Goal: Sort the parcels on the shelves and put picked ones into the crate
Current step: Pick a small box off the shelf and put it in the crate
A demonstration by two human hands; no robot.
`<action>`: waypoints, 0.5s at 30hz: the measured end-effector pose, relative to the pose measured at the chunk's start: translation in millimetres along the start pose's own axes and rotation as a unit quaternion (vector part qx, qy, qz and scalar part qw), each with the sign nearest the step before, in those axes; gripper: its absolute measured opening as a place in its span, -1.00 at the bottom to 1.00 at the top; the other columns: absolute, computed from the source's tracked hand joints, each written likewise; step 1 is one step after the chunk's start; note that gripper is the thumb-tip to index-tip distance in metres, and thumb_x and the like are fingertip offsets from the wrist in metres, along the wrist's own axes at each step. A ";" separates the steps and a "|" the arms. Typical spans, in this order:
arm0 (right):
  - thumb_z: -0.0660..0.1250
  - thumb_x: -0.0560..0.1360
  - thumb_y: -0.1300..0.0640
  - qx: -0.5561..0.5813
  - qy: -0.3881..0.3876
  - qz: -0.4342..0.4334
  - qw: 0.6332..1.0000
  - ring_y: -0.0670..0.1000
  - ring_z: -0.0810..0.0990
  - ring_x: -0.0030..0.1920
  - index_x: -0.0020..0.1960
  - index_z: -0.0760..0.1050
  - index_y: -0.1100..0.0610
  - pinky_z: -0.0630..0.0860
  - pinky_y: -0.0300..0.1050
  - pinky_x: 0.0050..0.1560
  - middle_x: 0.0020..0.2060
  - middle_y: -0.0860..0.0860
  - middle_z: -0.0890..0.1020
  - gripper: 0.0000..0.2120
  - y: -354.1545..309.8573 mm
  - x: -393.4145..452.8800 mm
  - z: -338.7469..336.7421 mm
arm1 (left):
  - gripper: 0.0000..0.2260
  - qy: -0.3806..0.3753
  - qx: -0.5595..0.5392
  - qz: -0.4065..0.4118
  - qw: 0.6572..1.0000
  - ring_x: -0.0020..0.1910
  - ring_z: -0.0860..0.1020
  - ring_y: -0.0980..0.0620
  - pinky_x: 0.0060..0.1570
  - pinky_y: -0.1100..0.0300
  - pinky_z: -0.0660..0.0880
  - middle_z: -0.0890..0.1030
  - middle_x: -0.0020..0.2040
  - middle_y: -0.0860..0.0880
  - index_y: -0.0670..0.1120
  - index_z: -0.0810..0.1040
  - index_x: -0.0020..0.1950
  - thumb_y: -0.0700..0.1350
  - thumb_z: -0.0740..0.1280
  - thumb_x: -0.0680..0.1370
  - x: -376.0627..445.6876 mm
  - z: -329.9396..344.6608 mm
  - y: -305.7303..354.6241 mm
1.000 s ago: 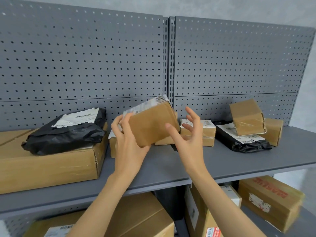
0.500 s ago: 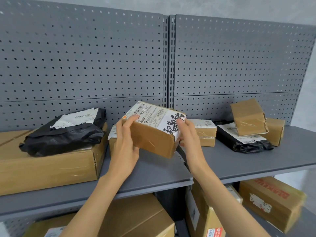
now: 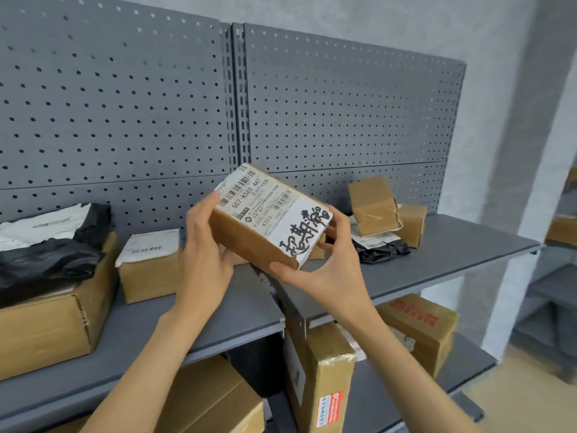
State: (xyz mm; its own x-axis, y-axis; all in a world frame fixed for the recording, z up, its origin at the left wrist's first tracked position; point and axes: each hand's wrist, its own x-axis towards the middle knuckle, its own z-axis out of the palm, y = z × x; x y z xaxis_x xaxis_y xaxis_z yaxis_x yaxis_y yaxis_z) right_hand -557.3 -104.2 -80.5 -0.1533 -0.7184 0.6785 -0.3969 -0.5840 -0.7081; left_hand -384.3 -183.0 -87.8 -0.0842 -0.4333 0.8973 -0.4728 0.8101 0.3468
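Observation:
I hold a small brown cardboard parcel [image 3: 262, 220] above the grey upper shelf [image 3: 437, 260], its white label with barcodes and black handwriting facing up. My left hand [image 3: 204, 254] grips its left end. My right hand [image 3: 324, 264] cups its right end and lower corner. On the shelf to the left stands another small labelled box [image 3: 150, 264]. To the right lie a tilted taped box [image 3: 373, 204], a small box [image 3: 412, 223] and a black mailer bag [image 3: 381, 248]. No crate is in view.
A large flat carton [image 3: 46, 326] carries a black plastic bag [image 3: 46, 260] at far left. The lower shelf holds an upright box [image 3: 324, 379], a red-printed carton [image 3: 421, 329] and a big box [image 3: 212, 404]. A perforated grey back panel [image 3: 125, 104] rises behind. More shelving stands at right.
The parcel was turned label-up and lifted off the shelf toward me. My right hand closed on its right end. The view shifted right, uncovering the small box behind.

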 end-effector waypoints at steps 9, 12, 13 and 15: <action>0.57 0.21 0.22 -0.165 0.157 0.025 0.973 -0.23 0.46 0.16 0.32 0.08 -0.07 0.48 -0.29 0.13 0.16 -0.11 0.43 -0.11 -12.0 -65.4 -139.9 | -0.01 -0.105 -0.127 -0.023 0.986 0.31 0.31 0.07 0.16 0.07 0.43 0.20 0.36 -0.07 0.20 -0.09 0.48 -0.50 0.36 0.34 3.0 99.3 98.4; 0.59 0.20 0.18 -0.221 0.218 0.068 0.948 -0.14 0.48 0.19 0.35 0.10 0.05 0.47 -0.17 0.20 0.18 -0.02 0.44 -0.09 -26.0 -123.3 -187.2 | -0.02 -0.162 -0.211 0.019 0.964 0.33 0.33 -0.07 0.21 0.06 0.36 0.19 0.39 -0.13 0.18 -0.05 0.48 -0.46 0.41 0.34 -15.5 137.9 150.9; 0.59 0.19 0.18 -0.242 0.245 0.079 0.936 -0.16 0.48 0.19 0.34 0.11 0.05 0.47 -0.20 0.18 0.18 -0.03 0.44 -0.10 -33.0 -147.5 -201.7 | -0.02 -0.184 -0.246 0.024 0.951 0.33 0.33 -0.10 0.22 0.03 0.36 0.18 0.40 -0.15 0.20 -0.05 0.48 -0.44 0.42 0.33 -25.5 150.7 171.7; 0.60 0.19 0.18 -0.284 0.302 0.098 0.905 -0.25 0.48 0.15 0.32 0.14 0.04 0.43 -0.39 0.10 0.14 -0.14 0.45 -0.13 -50.9 -199.6 -227.9 | -0.02 -0.226 -0.309 0.028 0.923 0.33 0.35 -0.11 0.26 -0.05 0.36 0.19 0.40 -0.15 0.20 -0.03 0.47 -0.43 0.44 0.32 -52.9 173.1 218.5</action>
State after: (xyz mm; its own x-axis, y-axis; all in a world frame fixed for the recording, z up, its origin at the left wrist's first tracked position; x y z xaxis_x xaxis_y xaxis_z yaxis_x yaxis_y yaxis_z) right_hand -712.7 155.1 -135.4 -0.6692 -0.3497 0.6556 -0.6835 -0.0563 -0.7278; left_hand -635.0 -51.5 -106.7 -0.5174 -0.3921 0.7606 0.1224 0.8458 0.5193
